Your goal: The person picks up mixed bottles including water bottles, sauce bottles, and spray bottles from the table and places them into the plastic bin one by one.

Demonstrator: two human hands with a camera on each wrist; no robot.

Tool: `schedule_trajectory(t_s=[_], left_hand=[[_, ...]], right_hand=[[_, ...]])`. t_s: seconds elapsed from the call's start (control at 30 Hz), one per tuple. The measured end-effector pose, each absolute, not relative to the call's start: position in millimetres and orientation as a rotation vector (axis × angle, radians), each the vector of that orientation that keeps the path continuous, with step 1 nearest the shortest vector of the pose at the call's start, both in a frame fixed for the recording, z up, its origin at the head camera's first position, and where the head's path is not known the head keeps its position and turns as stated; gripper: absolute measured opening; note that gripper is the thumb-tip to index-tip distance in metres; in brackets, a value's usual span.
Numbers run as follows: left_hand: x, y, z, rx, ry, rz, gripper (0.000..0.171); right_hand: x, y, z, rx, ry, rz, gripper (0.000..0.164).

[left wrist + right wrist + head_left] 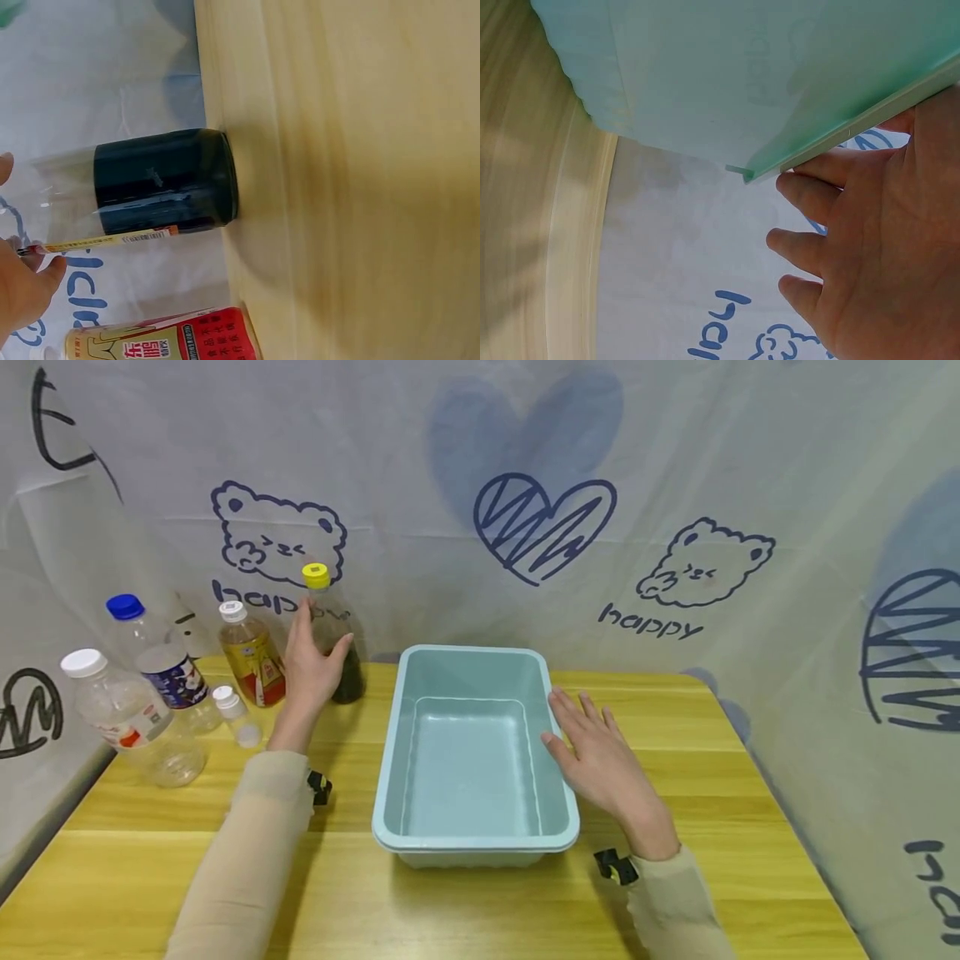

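My left hand [311,664] is at a tall clear bottle with a yellow cap [316,576] and dark liquid [165,181] in its lower part. The thumb is spread to one side of this upright bottle and straight fingers [37,281] to the other; whether they touch it is hard to tell. Lying along the right rim of a pale blue plastic basin [468,842], my right hand [600,764] has its fingers extended and touches the edge. The right wrist view shows that hand [885,232] against the rim, fingers spread.
Left of the bottle stand a yellow-and-red labelled drink bottle [255,664], a small white-capped bottle [238,718], a blue-capped bottle [168,668] and a large white-capped bottle [138,722]. A printed cloth [420,560] hangs behind the wooden table [675,777].
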State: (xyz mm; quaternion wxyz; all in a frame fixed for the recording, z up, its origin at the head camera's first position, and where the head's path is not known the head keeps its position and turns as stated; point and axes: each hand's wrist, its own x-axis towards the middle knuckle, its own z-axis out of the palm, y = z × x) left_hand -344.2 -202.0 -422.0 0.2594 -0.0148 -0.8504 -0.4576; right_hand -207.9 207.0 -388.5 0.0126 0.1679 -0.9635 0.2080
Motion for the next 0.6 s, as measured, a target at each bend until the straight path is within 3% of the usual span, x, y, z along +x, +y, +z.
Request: schedule_trajectory(t_s=[0.6], left_hand=[[-343.0,-202.6,-427.6,-0.029,-2.257,-1.3,0.082]], right_hand=[[-208.5,205.8,-389.7,0.546,-3.011,0.674,0.066]])
